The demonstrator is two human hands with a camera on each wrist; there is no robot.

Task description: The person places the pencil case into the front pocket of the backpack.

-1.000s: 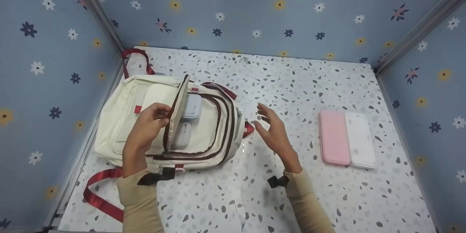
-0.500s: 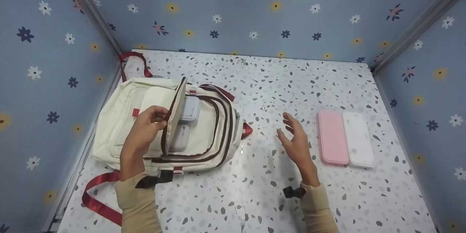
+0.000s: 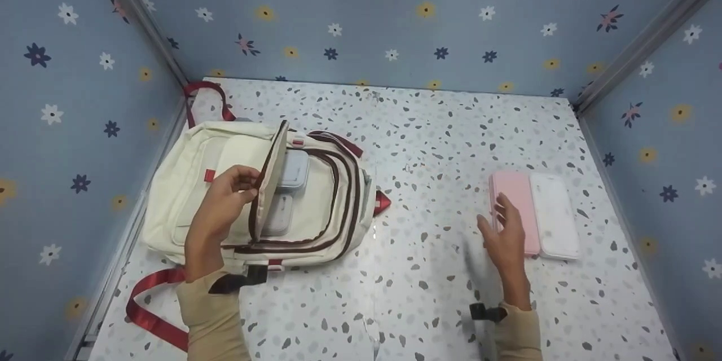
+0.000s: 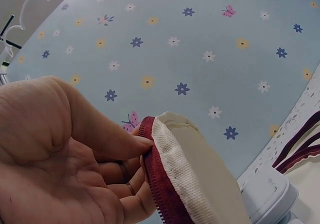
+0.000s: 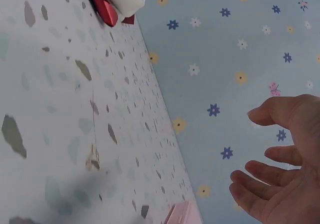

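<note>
A cream backpack with dark red zips lies on the speckled table. My left hand pinches the zipped edge of its front pocket flap and holds it up; the left wrist view shows thumb and fingers on the dark red zip tape. Inside the pocket sit a pale blue-grey case and a smaller whitish case. At the right, my right hand, fingers spread and holding nothing, overlaps the left side of a flat pink case. Directly beside that lies a white case.
Red straps trail from the backpack at the left, and a red tab sticks out at its right end. Flower-patterned panels stand along the back and both sides of the speckled table.
My right hand has moved right, from beside the backpack's end to the pink case. The left hand keeps holding the flap up in the same place.
</note>
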